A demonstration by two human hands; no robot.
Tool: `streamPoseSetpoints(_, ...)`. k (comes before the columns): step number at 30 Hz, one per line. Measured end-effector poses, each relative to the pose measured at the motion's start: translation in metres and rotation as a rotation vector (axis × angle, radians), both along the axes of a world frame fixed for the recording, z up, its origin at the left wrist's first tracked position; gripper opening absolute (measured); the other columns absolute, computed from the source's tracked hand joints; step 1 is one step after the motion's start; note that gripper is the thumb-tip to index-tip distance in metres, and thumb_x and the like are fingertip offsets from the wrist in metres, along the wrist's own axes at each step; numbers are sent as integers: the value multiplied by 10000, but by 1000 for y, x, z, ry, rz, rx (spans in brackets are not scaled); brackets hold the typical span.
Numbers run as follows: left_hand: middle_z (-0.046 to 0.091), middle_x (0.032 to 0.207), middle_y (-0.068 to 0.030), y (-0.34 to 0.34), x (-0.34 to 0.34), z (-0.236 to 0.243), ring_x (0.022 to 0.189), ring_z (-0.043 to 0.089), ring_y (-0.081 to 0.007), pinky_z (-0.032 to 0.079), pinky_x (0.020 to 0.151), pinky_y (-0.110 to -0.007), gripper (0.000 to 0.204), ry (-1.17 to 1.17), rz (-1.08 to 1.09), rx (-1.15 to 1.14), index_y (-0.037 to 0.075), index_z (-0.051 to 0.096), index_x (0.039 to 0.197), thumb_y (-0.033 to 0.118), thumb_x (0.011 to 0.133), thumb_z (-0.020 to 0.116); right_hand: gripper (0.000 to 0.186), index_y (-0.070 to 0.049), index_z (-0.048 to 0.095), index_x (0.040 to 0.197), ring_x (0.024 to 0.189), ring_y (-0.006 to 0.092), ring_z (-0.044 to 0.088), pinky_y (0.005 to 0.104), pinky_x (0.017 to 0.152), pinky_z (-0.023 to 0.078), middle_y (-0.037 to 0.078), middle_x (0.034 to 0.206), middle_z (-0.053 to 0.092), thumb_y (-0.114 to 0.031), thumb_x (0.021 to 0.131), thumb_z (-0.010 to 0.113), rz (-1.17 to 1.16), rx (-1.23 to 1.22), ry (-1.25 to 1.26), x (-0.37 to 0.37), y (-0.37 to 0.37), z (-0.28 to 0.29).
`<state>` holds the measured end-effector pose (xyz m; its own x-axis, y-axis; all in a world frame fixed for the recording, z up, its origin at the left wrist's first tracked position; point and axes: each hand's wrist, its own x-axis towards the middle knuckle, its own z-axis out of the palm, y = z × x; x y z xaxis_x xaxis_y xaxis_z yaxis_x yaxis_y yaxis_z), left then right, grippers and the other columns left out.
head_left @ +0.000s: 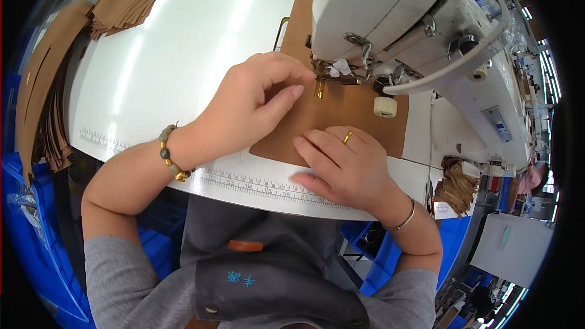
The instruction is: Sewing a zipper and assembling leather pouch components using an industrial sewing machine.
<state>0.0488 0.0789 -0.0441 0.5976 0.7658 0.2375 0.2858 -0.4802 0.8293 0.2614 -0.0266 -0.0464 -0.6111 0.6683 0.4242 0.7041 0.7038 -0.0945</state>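
A flat brown panel, leather-like, lies on the white table beneath a white sewing machine. A small gold metal piece, like a zipper pull, shows on the panel just in front of the presser foot area. My left hand arches over the panel's left side, its index fingertip right beside the presser foot. Its thumb stays apart from the index finger, and I see nothing between them. Flat on the panel's near edge rests my right hand, fingers stretched out. The needle tip is hidden.
Stacked brown pieces lie at the far left, with more long brown strips hanging by the table's left edge. A printed ruler runs along the front edge. Right of the machine sits a brown bundle. Blue bins stand below.
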Motion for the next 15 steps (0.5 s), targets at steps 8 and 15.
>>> streamPoseSetpoints(8, 663, 1194, -47, 5, -8, -3, 1196, 602, -144, 506, 986, -282, 209, -460, -175, -508, 32, 648, 1120, -21, 936, 565, 393, -58, 727, 1138, 761, 188, 656, 307, 659, 553, 55, 996, 697, -155, 758, 745, -195, 271, -90, -5, 7, -2)
streamPoseSetpoints(15, 670, 940, -27, 13, -14, 8, 915, 628, -123, 533, 765, -286, 139, -320, -37, 176, 75, 680, 981, 88, 853, 732, 97, 7, 697, 987, 583, 256, 595, 356, 547, 470, 117, 755, 628, -38, 904, 721, -354, 22, 384, 18, 9, 7)
